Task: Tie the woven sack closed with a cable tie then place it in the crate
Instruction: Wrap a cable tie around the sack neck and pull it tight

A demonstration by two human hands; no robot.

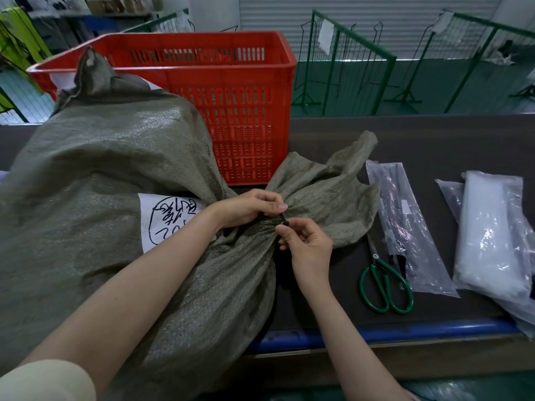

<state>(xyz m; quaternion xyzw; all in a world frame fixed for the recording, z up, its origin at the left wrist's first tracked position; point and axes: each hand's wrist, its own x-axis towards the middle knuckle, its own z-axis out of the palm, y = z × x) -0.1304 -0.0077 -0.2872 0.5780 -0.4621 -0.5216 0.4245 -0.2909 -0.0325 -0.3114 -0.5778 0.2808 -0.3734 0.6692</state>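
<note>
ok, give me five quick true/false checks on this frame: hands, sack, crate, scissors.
1. Both hands are at the gathered neck of the woven sack. True: the left hand and right hand both pinch there.
2. The sack is already inside the red crate. False: it lies on the table, in front of the crate.
3. The right hand has its grip on the black cable tie. True.
4. The scissors have red handles. False: the handles are green.
5. The scissors lie on top of the sack. False: they lie on the table to its right, beside the plastic bags.
</note>
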